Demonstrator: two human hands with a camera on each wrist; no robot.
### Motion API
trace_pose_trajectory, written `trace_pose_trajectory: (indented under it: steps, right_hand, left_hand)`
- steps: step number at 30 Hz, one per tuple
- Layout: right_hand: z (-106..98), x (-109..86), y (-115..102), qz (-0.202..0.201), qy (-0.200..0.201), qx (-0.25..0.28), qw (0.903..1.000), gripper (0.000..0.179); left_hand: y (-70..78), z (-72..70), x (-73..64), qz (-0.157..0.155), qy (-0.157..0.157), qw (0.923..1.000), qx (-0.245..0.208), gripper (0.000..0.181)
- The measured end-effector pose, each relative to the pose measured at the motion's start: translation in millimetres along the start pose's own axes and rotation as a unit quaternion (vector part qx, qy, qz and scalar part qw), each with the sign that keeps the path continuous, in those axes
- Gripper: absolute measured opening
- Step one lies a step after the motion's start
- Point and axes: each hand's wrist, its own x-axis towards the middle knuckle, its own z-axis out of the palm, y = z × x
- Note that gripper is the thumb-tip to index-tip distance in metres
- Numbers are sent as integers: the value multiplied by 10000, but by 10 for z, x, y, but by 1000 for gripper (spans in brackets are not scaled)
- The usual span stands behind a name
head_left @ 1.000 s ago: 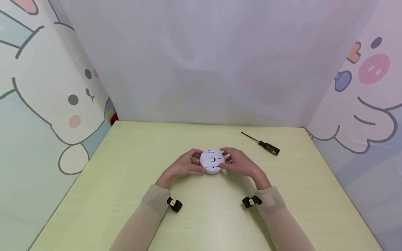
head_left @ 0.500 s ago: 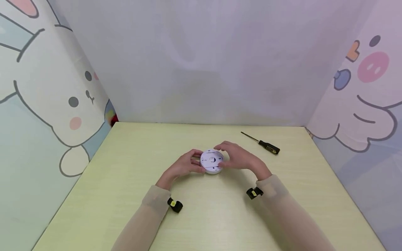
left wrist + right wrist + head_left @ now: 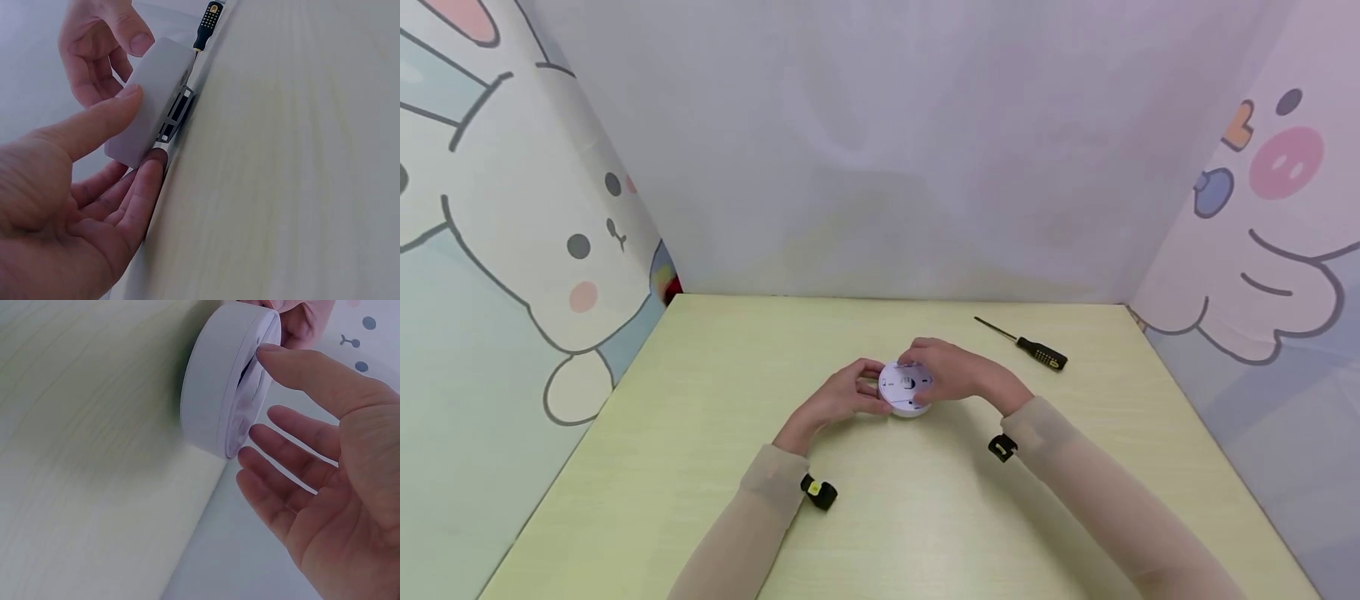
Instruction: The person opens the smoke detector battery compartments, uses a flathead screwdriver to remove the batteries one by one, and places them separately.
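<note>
A round white smoke detector (image 3: 901,388) with a printed face and a central hole faces up in the head view. My left hand (image 3: 842,393) holds it by the left side; in the left wrist view its thumb presses the white casing (image 3: 150,100) while the fingers support the slotted side. My right hand (image 3: 951,371) reaches over the right part of the face. Seen from the right wrist, the thumb tip touches the face (image 3: 249,394) near a dark slit, and the other fingers are spread, loosely bent, with their tips close to the rim.
A screwdriver (image 3: 1037,351) with a black-and-yellow handle lies on the pale wooden table (image 3: 737,333), back right. Cloth walls with cartoon animals (image 3: 580,242) stand left and right, and a plain curtain (image 3: 880,150) hangs behind. Both wrists wear black camera mounts (image 3: 818,492).
My right hand has left the detector's right edge, lifted, and shifted left over its face, the forearm swinging outward. My left hand and the detector have stayed in place.
</note>
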Motion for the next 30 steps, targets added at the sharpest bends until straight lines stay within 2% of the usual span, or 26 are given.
trace_pose_trajectory:
  steps: [15, 24, 30]
  right_hand:
    - [-31, 101, -80, 308, -331, -316, 9985, 57]
    - [-45, 105, -92, 350, -337, -296, 9984, 57]
    - [-42, 113, -67, 322, -317, -296, 9985, 56]
  left_hand:
    - [8, 1, -28, -3, -7, 10000, -23, 69]
    - [28, 9, -32, 39, -25, 10000, -54, 68]
    - [31, 16, -32, -40, -36, 9999, -99, 69]
